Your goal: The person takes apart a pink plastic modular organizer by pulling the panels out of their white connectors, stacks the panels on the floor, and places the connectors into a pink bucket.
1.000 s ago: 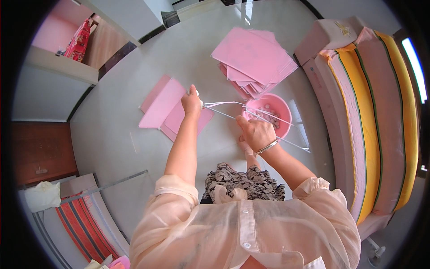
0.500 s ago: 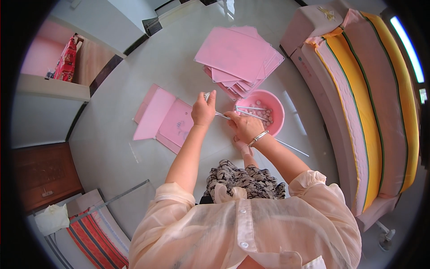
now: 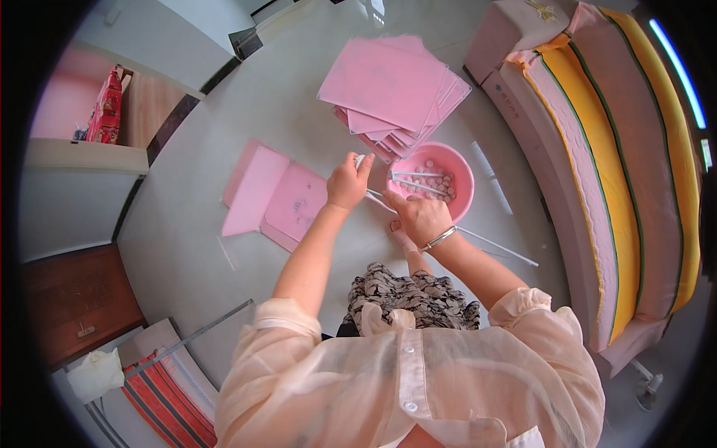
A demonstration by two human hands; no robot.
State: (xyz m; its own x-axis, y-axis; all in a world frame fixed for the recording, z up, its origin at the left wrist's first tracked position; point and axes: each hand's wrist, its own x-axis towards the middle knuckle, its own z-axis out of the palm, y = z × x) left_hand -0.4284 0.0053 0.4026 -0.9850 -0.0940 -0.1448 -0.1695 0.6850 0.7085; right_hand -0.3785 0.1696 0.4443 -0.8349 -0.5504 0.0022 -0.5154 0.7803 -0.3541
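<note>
My left hand (image 3: 349,184) is closed, and the tip of a small white piece (image 3: 359,160) shows by its thumb. Between the hands runs a thin white rod (image 3: 377,196). My right hand (image 3: 427,221), with a bracelet at the wrist, is closed on this rod; a white length beyond that wrist (image 3: 497,246) slants down to the right and looks like its continuation. Just past the right hand stands a pink basin (image 3: 469,187) with several small round pale pieces (image 3: 447,179) and white rods (image 3: 418,175) in it. My fingers partly hide the grip.
Beyond the basin lies an uneven stack of pink panels (image 3: 381,82). A folded pink panel piece (image 3: 258,190) is on the floor at left. A sofa with a striped cover (image 3: 597,172) stands at right, a metal-framed rack (image 3: 179,347) at lower left. My foot (image 3: 399,231) is near the basin.
Both hands have shifted slightly to the right. The long rod end past my right wrist reaches further right. The grips look much the same.
</note>
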